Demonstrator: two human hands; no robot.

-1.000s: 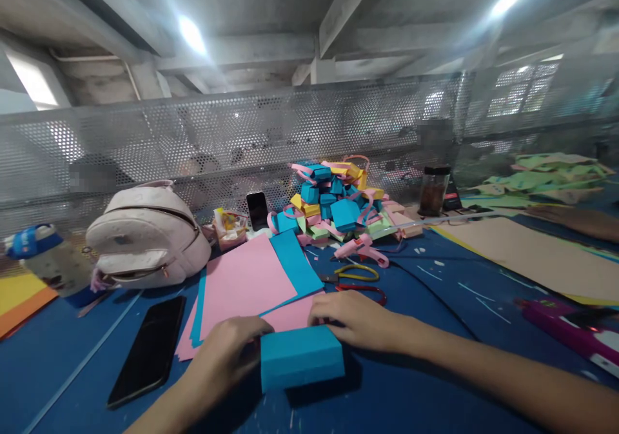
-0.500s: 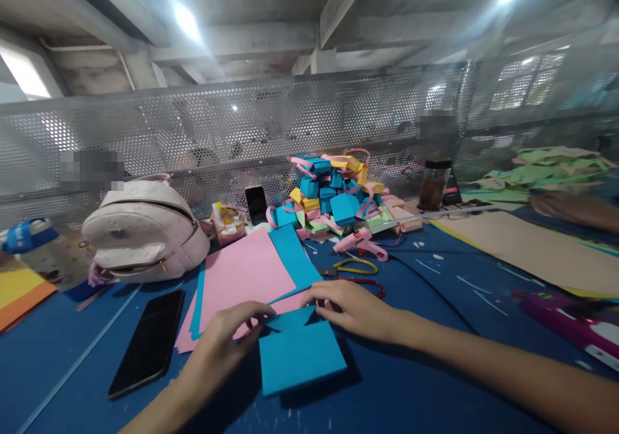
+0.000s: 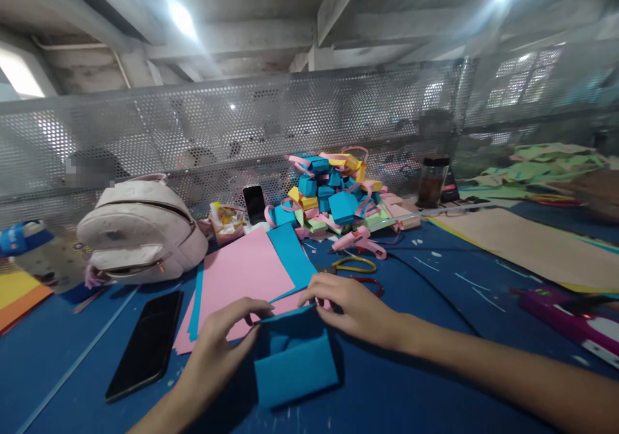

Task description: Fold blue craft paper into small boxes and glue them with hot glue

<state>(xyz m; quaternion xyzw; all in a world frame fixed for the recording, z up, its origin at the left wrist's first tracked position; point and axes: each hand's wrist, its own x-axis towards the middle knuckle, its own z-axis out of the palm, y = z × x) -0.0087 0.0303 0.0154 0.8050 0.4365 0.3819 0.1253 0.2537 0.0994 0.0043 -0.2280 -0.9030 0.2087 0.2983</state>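
A small blue paper box (image 3: 296, 374) stands before me on the table, its top gaping so that folds show inside. My left hand (image 3: 229, 334) pinches the box's far left corner between thumb and fingers. At the far right corner, the fingers of my right hand (image 3: 343, 302) are closed on the same rim. Just beyond my hands lie stacked pink paper sheets (image 3: 246, 266) and blue sheets (image 3: 293, 253). Yellow- and red-handled scissors (image 3: 355, 265) rest behind my right hand, close to a pink glue gun (image 3: 360, 242).
At the back rises a heap of small paper boxes (image 3: 333, 192) with pink strips. To the left are a black phone (image 3: 145, 344), a pale backpack (image 3: 142, 234) and a bottle (image 3: 46, 256). A purple device (image 3: 565, 318) and beige sheets (image 3: 527, 244) lie right, near another person's blurred hand (image 3: 597, 192).
The box's far wall has been pulled upright, and its top has gone from mostly covered to open. The other person's hand at right has shifted, uncovering scissor handles.
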